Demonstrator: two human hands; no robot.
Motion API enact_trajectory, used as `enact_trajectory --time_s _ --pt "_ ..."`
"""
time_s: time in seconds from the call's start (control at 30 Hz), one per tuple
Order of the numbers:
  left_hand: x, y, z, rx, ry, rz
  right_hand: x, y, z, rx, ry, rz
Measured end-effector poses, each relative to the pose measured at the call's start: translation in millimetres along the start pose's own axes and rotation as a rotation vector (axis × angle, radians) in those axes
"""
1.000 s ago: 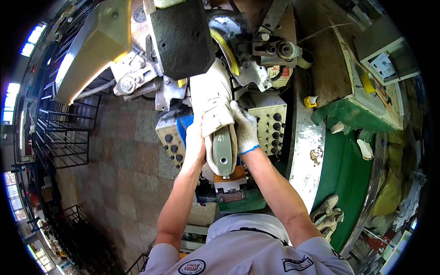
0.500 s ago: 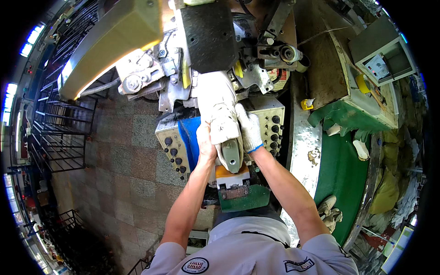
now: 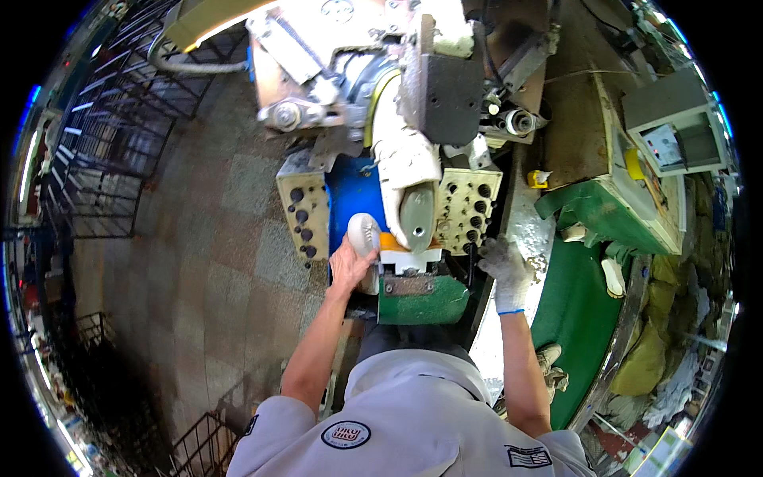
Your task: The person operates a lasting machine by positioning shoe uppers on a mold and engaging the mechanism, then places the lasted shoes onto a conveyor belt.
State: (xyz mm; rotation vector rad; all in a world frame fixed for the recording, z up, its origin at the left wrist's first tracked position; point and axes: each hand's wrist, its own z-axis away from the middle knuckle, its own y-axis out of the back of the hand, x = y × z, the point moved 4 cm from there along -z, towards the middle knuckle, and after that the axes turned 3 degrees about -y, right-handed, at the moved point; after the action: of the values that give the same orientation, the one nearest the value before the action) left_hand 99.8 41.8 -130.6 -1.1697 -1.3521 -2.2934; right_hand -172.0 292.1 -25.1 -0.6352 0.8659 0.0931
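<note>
Pinching white shoe (image 3: 363,230) about mid-length in bare L hand (image 3: 348,269), fingers closed round its side, w/ rounded end (prob. toe) facing fwd. Held over lower part of blue panel (image 3: 346,191), just L of orange pad (image 3: 393,242); can't tell re contact w/ pad.

By looks: prob. light, w/ soft, giving upper & stiffer sole. Prob. not slippery to bare skin nor fragile, but easy to dent or smudge. Best taken round the middle, sole in palm, w/ only a light squeeze on upper. Can't tell re a form inside; w/ one, expect more wt.

R hand (image 3: 506,270), gloved: fingers spread, w/ nothing visible in grasp, near black lever (image 3: 471,266) & knob box (image 3: 461,203); can't tell re touching lever.

Farther fwd: second shoe (image 3: 405,159), also white, w/ gray-green form (image 3: 417,215) at heel end, beside black block (image 3: 451,99). Nearer the wearer, below orange pad: green plate (image 3: 425,304).
</note>
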Motion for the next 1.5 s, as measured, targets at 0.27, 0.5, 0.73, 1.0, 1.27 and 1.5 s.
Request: enact_trajectory --time_s 0.27,0.5,0.73,1.0,1.27,1.5 --pt "136.7 184.2 92.5 0.051 0.052 0.526 -41.3 -83.2 80.2 -0.117 0.098 0.377" --pt "269.2 165.0 103.0 -0.243 -0.146 0.937 -15.2 -167.3 108.2 -0.754 0.055 0.281" --pt "349.1 -5.7 72.3 -0.544 0.258 1.054 -100.1 -41.0 97.0 -0.532 0.06 0.164" --pt "370.9 -215.1 114.9 -0.923 0.288 0.626 -97.5 167.1 127.6 -0.114 -0.056 -0.067" --pt "365.0 20.5 63.7 0.525 -0.937 -0.425 -169.9 443.5 235.8 0.399 -0.297 0.788" --pt "371.5 5.2 56.6 0.515 -0.882 -0.682 -158.6 622.2 197.2 0.655 -0.858 1.715"
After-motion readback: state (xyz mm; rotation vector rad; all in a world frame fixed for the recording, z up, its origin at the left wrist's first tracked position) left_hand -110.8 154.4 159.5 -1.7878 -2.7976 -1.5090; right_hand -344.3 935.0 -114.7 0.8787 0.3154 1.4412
